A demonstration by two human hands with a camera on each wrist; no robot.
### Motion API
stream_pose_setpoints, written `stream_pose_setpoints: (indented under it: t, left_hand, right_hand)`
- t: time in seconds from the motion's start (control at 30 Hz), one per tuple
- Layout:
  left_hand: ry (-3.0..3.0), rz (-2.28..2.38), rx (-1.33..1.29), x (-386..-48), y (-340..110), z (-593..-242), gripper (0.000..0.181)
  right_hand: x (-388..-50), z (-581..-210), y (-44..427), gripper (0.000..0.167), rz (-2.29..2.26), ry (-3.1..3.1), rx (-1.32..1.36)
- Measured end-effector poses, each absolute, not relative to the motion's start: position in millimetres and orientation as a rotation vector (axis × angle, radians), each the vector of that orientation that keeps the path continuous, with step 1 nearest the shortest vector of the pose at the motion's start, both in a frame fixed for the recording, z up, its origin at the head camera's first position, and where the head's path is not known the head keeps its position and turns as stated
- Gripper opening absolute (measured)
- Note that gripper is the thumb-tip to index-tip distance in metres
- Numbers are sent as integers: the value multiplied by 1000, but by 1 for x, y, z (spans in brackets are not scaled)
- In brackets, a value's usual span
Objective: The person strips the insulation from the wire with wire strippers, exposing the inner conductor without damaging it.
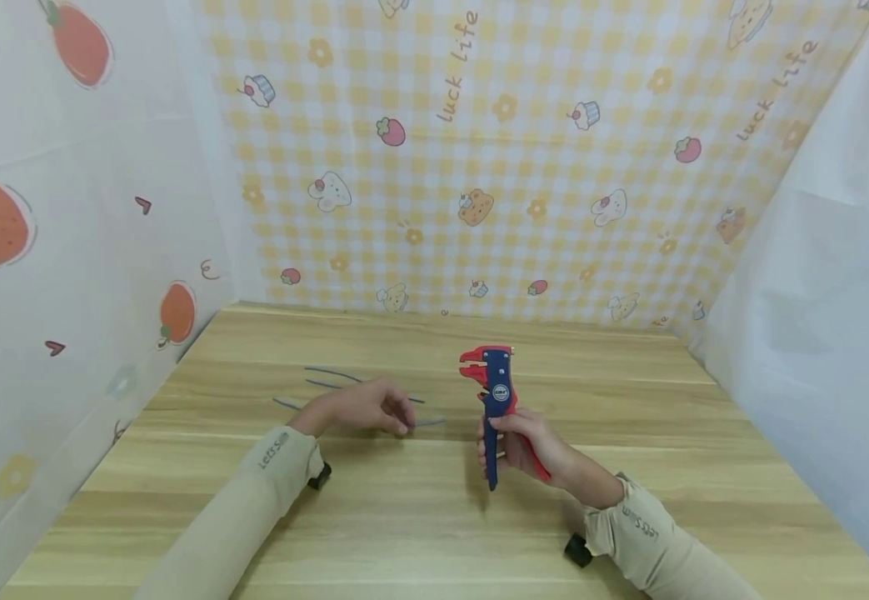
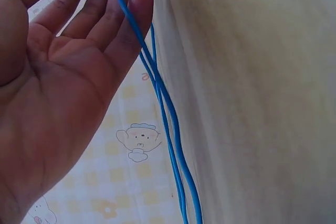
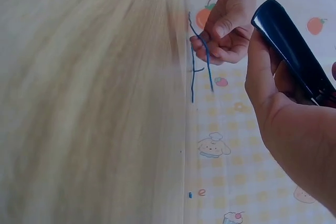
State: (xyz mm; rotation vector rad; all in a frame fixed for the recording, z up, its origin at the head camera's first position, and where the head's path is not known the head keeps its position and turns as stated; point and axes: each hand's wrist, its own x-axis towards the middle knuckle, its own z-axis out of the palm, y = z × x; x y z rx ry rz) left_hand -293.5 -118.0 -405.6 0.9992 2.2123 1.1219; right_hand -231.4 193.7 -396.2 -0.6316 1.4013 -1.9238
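Note:
My left hand [image 1: 370, 406] is low over the table and pinches a thin blue wire [image 1: 428, 422] near its right end, with the fingertips partly hidden. In the left wrist view this wire [image 2: 181, 145] slants up past the palm to the fingers. Two more blue wires [image 1: 324, 369] lie by that hand, partly covered by it. My right hand [image 1: 527, 446] grips a navy and red wire stripper [image 1: 500, 392] by its handles, upright, its red jaws pointing left and apart. Only a dark handle [image 3: 294, 51] of it shows in the right wrist view.
A wood-grain table [image 1: 419, 533] stretches beneath both hands. Behind it hangs a yellow checked cloth [image 1: 434, 183], with white sheets [image 1: 816, 317] at the sides. A tiny blue bit [image 3: 190, 195] shows near the table's edge in the right wrist view.

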Motion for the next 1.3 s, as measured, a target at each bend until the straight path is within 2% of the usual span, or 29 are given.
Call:
stream_pose_setpoints:
  t: [0.5,1.3]
  left_hand:
    - [2181,1136,917,-291,-117,-406,14]
    - [2208,1132,939,-292,-119,-402,17]
  right_hand:
    - [-233,-399,193,18,-1911,1396,-634]
    - [-236,-399,192,21,-1893,1400,-635]
